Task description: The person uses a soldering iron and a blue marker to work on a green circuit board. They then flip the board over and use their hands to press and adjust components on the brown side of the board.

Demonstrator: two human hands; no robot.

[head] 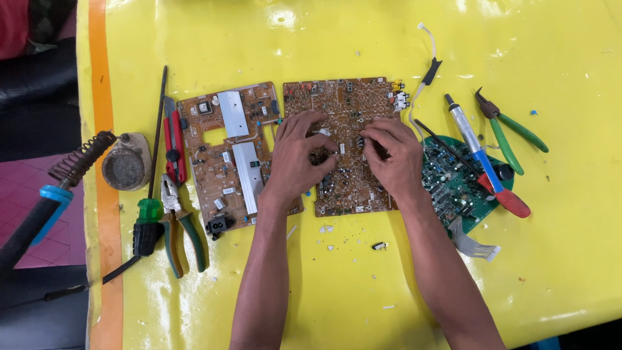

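A round, shallow tin [126,168] sits near the left edge of the yellow worktop [363,285], holding only a dull, caked residue. At the centre lies a brown circuit board [340,104], flat, just beside a second brown board with silver heat sinks [227,155]. Both forearms reach in from below. The left hand [299,155] rests palm down on the central board, fingers curled and pinching a small component. The right hand [392,155] presses down beside it, fingers bent onto the board; what it grips cannot be told. A green round board [453,185] lies partly under the right wrist.
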